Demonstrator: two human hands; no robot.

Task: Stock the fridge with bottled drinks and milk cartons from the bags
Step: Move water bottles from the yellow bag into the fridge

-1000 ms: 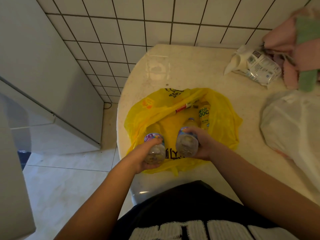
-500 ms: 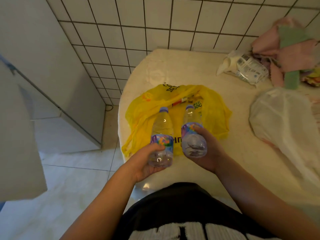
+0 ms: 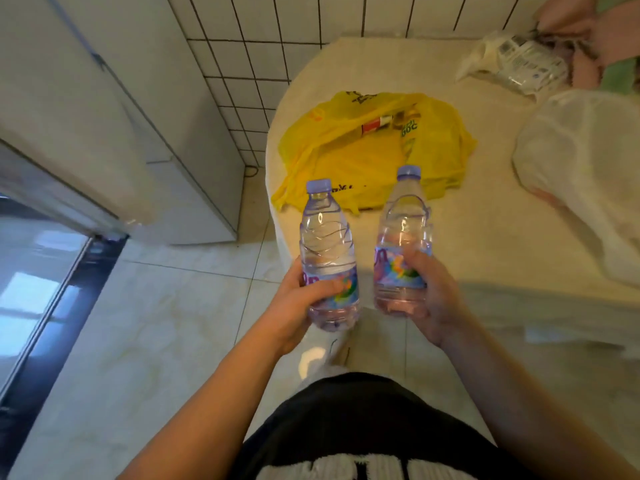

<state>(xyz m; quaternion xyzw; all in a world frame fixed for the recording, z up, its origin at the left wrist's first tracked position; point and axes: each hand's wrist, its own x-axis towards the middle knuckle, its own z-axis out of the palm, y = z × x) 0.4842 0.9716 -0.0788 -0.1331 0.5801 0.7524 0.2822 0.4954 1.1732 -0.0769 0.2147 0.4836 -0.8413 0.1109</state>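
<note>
2 lifted clear of the yellow bag (image 3: 363, 161): left bottle (image 3: 325, 237) in left hand (image 3: 294, 306) fingers, right bottle (image 3: 403, 223) in right hand (image 3: 438, 299) fingers.

The left bottle (image 3: 327, 244) was clear plastic with a lilac cap and a purple label splashed with a rainbow swirl. The right bottle (image 3: 403, 237) matched it in cap and label. The yellow bag (image 3: 363, 157) bore black print. The desk (image 3: 485, 230) was cream, faintly mottled. The wall tiles (image 3: 259, 36) were white, gridded by dark grout. The floor (image 3: 156, 323) was pale cream with marble veining. The white bag (image 3: 581, 161) looked milky, the cloth (image 3: 616, 29) was pink and green, and the shirt (image 3: 346, 417) was black with white lettering.
</note>
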